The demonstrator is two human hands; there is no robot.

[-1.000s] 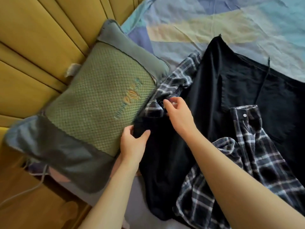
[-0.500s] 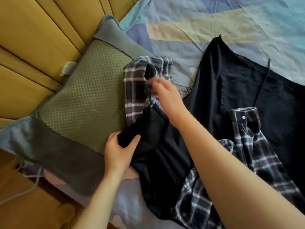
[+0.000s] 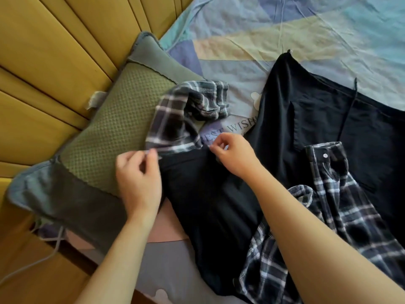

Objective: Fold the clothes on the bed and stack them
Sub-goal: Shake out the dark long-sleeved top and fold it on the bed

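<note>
A black garment (image 3: 219,205) lies across the bed, its upper end between my hands. My left hand (image 3: 138,176) pinches its top left edge beside the pillow. My right hand (image 3: 233,153) pinches the top edge a little to the right. A dark plaid shirt sleeve (image 3: 182,115) lies flung up over the pillow's corner, just above both hands. More of the plaid shirt (image 3: 341,211) sprawls at the lower right, partly under my right forearm. A wider black piece (image 3: 328,119) spreads out to the right.
A green and grey pillow (image 3: 109,137) lies at the left against the yellow wooden headboard (image 3: 54,51). The pastel patchwork sheet (image 3: 285,29) covers the far part of the bed. A grey cable (image 3: 32,266) trails by the bed's lower left edge.
My right hand has let the plaid sleeve drop onto the pillow and come down to the black garment's top edge. My left hand shifted up to pinch that edge.
</note>
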